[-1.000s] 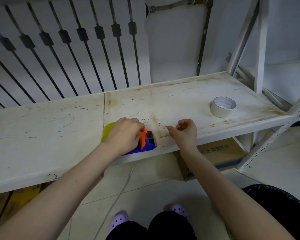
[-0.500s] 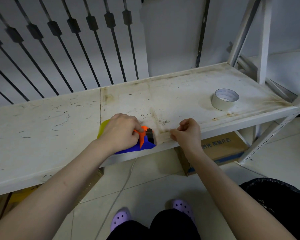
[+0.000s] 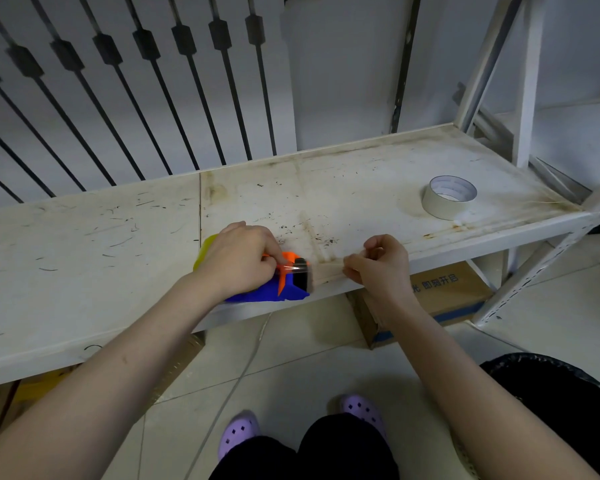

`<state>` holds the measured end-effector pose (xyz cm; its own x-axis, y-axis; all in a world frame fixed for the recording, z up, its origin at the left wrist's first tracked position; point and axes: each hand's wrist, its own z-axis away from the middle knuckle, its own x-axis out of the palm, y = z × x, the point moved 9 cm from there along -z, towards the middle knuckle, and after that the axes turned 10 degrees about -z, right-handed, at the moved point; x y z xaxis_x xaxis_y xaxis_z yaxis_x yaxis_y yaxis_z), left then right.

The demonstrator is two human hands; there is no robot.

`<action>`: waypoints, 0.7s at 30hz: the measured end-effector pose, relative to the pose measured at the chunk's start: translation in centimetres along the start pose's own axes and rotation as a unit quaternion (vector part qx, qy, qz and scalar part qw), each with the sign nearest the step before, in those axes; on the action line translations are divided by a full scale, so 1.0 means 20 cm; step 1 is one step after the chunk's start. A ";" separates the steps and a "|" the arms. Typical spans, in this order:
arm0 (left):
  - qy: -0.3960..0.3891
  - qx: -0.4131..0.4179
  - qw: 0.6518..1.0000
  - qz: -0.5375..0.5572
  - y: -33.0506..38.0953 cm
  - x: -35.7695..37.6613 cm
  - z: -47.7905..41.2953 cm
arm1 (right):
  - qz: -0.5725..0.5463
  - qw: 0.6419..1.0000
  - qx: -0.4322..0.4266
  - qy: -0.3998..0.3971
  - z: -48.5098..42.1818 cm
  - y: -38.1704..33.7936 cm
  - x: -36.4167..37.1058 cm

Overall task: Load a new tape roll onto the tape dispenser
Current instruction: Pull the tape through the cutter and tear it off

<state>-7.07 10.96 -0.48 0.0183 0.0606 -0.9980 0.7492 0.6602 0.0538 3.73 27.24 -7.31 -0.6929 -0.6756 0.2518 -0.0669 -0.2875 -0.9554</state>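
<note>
**Tape end being drawn out of a dispenser at the edge of a shelf**

Seen from above, over the person's own arms. On the left, a worn white shelf [image 3: 84,244] runs across the frame, scratched and stained. At its front edge sits the tape dispenser [image 3: 274,289], blue with an orange front part and a yellow-green rounded piece at its back. The left hand [image 3: 238,263] lies over the top of it, its grip closed on the body, pressing it against the shelf. The roll inside cannot be seen under the hand.

Just to the right, a strip of clear tape [image 3: 326,271] runs from the dispenser's mouth to the right hand [image 3: 378,263]. That hand's grip is narrow, thumb and fingertips pinched on the tape's free end. The strip looks taut and slightly bunched.

Farther right, well apart from both hands, a spare tape roll [image 3: 449,197] lies flat on the shelf, pale with a white core.

What could go wrong, as a judgement: the dispenser overhangs the front edge, so a hard pull could drag it off onto the tiled floor [image 3: 291,375] if the left hand loosens. The bunched strip could fold and stick to itself or to the fingers. A pull at an angle could tear the tape or lead it off the front guide.
</note>
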 end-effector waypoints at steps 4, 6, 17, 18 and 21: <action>-0.004 -0.022 0.999 0.028 -0.03 0.01 -0.01 | -0.024 1.000 -0.011 0.003 0.05 -0.02 0.00; -0.004 -0.027 0.999 0.030 -0.03 0.01 0.00 | -0.032 0.999 -0.019 0.007 0.07 -0.03 0.00; -0.023 -0.014 0.999 0.018 0.01 0.01 -0.01 | -0.032 0.999 0.010 0.017 0.14 0.07 -0.04; -0.027 -0.013 0.999 0.021 0.01 0.01 -0.01 | -0.036 0.999 0.008 0.016 0.14 0.07 -0.04; -0.043 -0.006 0.999 0.003 0.03 0.01 -0.01 | -0.039 0.999 0.011 0.017 0.15 0.09 -0.04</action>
<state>-6.76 11.38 -0.68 0.0796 0.0011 -0.9968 0.7415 0.6683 0.0600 6.28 25.29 -8.71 -0.7104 -0.6269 0.3198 -0.1065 -0.3534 -0.9294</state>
